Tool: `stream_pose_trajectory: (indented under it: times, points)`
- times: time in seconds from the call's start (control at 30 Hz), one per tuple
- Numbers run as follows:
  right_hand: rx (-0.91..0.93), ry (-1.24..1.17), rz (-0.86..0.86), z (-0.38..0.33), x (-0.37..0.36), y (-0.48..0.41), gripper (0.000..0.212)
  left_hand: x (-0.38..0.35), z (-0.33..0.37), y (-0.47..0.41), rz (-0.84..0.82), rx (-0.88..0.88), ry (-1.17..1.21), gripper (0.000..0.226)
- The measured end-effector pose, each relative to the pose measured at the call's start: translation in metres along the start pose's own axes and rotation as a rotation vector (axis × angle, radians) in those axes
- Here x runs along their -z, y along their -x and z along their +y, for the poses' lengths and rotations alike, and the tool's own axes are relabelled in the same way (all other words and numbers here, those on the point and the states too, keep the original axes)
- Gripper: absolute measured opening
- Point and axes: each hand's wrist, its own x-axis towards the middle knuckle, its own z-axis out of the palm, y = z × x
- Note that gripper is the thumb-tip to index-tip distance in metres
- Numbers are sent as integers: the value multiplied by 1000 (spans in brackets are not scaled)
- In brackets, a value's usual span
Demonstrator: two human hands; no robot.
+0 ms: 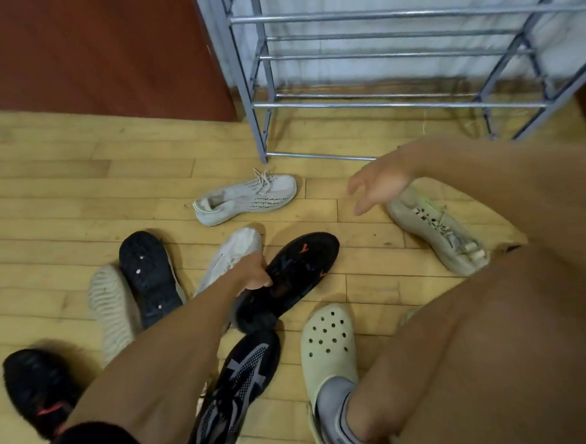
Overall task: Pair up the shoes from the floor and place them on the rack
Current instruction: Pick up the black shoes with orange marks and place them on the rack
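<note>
Wooden floorboards (59,188) run pale and yellowish across the whole view, and we are looking straight down at them with shoes strewn about. Up at the back stands our grey metal rack (394,52), its thin rails bare, set against a light wall, with a reddish-brown panel (85,52) to its left.

Our left hand (253,275) is closed around the collar of a black shoe with orange marks (298,273), near the middle of the floor. Our right hand (378,185) hangs open in the air, fingers spread, above the boards and just beside a beige laced sneaker (436,233) lying on the right.

In front of the rack lies a white sneaker (249,200), on its side, laces loose. Partly hidden behind our left wrist is another white shoe (232,256). To the left, a black shoe lies sole-up (149,278), touching a ribbed cream-coloured shoe (113,311) next to it. Down at the lower left we see a black shoe with a red accent (37,388), blurred. Below the gripped shoe lies a black shoe with grey stripes (233,393), toe pointing away from us.

On our own foot sits a pale clog (326,343) with holes over the toe, a grey sock (334,411) showing at the heel, planted on the boards at the lower right, beside our bare leg.
</note>
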Motion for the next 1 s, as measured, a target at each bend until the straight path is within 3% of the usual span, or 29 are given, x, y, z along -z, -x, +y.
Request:
stream_pose_trajectory:
  times: [0.07, 0.27, 0.4, 0.5, 0.63, 0.7, 0.77, 0.9, 1.0]
  points:
    - [-3, -12, 37, 6, 13, 24, 56, 17, 10, 14, 105, -85, 58, 27]
    - [-76, 17, 191, 30, 25, 81, 52, 106, 84, 87, 374, -368, 501, 28]
    - [-104, -14, 308, 46, 20, 123, 63, 143, 158, 132, 405, -499, 672, 24]
    - [-1, -363, 465, 63, 13, 150, 65, 146, 220, 163, 333, -608, 829, 23]
    - [174, -1050, 711, 98, -7, 180, 29, 131, 296, 203, 307, -728, 915, 16]
    - [205, -1236, 829, 122, -24, 197, 21, 118, 326, 218, 275, -781, 921, 9]
    - [186, -1326, 897, 144, -48, 210, 21, 101, 350, 223, 178, -785, 866, 21]
    - [81, -1505, 975, 187, -101, 224, 23, 61, 389, 232, -94, -739, 434, 48]
    - [-5, -1638, 1047, 214, -140, 234, 27, 23, 419, 239, -96, -708, 284, 59]
